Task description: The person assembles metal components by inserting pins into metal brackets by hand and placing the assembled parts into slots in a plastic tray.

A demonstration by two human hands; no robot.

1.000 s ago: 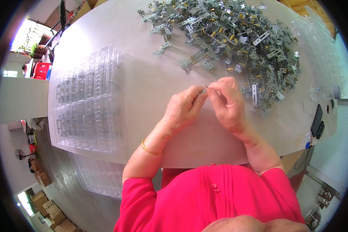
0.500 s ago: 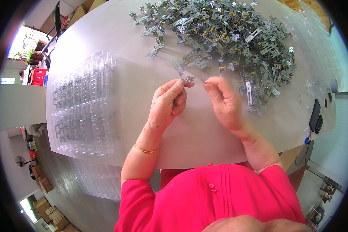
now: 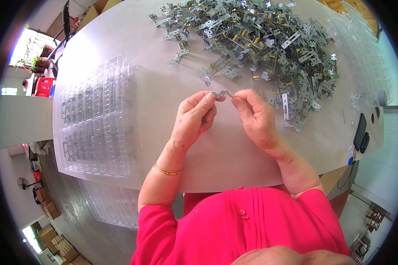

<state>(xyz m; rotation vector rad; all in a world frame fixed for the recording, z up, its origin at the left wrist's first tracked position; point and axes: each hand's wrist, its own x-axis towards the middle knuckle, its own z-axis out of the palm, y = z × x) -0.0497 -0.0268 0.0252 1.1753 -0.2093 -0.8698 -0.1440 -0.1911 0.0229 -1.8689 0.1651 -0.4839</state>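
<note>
My left hand (image 3: 192, 117) is closed, pinching a small grey metal bracket (image 3: 218, 95) between thumb and forefinger; the rest of the bracket is hidden in the fingers. Facing it, my right hand (image 3: 257, 119) has thumb and forefinger pressed together on a thin metal piece (image 3: 229, 94). The tip of that piece meets the bracket, or nearly so; which of the two I cannot tell. Just beyond both hands spreads a big pile of metal lock-like parts (image 3: 261, 44), silvery plates with brass-coloured bits among them.
Clear plastic trays (image 3: 130, 119) with rows of metal parts lie on the left of the table (image 3: 163, 79). More clear trays (image 3: 112, 205) sit lower, past the table's edge. Clear plastic sheeting (image 3: 358, 53) lies at the far right, with a black phone-like object (image 3: 359, 126) nearer.
My right hand has moved slightly left, bringing the thin metal piece up to the bracket. The bracket has turned a little in my left hand and sits slightly lower.
</note>
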